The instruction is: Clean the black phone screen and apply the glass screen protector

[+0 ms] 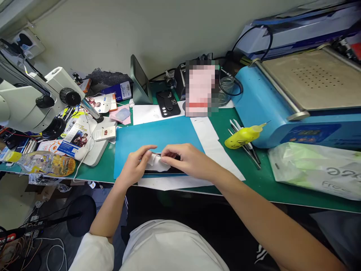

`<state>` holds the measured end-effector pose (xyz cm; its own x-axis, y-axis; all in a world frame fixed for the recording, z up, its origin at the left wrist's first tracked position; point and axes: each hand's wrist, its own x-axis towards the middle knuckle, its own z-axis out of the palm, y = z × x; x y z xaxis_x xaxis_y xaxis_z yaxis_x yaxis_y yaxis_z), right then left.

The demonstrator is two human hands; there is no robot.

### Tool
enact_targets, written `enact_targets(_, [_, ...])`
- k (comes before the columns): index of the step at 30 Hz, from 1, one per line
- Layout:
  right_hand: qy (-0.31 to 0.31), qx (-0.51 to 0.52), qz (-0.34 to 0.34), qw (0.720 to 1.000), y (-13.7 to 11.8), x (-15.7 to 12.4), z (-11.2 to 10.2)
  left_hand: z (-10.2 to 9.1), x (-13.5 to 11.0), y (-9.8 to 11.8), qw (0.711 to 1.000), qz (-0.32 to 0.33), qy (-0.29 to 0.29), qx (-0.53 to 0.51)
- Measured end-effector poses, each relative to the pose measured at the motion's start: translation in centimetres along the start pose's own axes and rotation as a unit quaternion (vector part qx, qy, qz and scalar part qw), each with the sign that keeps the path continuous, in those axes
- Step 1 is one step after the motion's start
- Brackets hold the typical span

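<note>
A crumpled white tissue [158, 164] lies between my hands, over a flat black panel [175, 169] that looks like a phone screen. My right hand [187, 161] comes in from the right and pinches the tissue's upper right side between thumb and fingers. On the other side, my left hand [134, 165] has its thumb against the tissue's left end, with the index finger stretched above it. Palms and hands cover much of the panel's ends. Beneath everything is a blue mat [141, 131], resting partly on white paper [205, 135].
Left stand a microscope [25, 101], a bottle of yellow liquid [47, 163] and boxes. Behind the mat are a black phone case [168, 103] and a grey stand [140, 82]. Right are a yellow squeeze bottle [242, 137], tweezers, a blue heating plate [259, 101] and a plastic bag [316, 169].
</note>
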<state>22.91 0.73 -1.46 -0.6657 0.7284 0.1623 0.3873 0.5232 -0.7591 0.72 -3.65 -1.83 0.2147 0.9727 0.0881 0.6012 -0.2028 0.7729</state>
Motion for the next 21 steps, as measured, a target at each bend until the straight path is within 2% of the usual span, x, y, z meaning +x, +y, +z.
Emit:
enact_targets(2, [-0.004,-0.041,0.020,0.999,0.7,0.7,-0.2,0.0,0.3,-0.3,0.998,0.022,0.005,0.052])
enact_targets(6, [0.039,-0.126,0.015,0.991,2.5,0.9,0.3,0.1,-0.1,-0.3,0.976,0.122,0.058,0.168])
enact_targets(8, [0.048,-0.155,0.003,0.987,2.9,0.5,0.5,0.3,-0.3,-0.2,0.965,0.181,0.027,0.189])
enact_targets(11, [0.033,-0.167,-0.020,0.985,3.0,-0.2,0.7,0.8,0.0,-0.1,0.943,0.236,-0.068,0.223])
enact_targets(13, [0.002,-0.158,-0.033,0.987,3.0,-0.2,0.6,0.9,0.8,-0.1,0.938,0.220,-0.109,0.245])
enact_targets(15, [-0.036,-0.145,-0.035,0.988,3.0,0.4,0.4,0.8,2.0,0.0,0.942,0.177,-0.134,0.251])
enact_targets(17, [-0.075,-0.135,-0.028,0.988,3.2,1.6,0.1,0.3,3.3,0.2,0.946,0.139,-0.163,0.242])
enact_targets(21, [-0.157,-0.120,-0.013,0.980,3.5,3.8,-0.5,-1.0,5.5,0.6,0.942,0.104,-0.230,0.220])
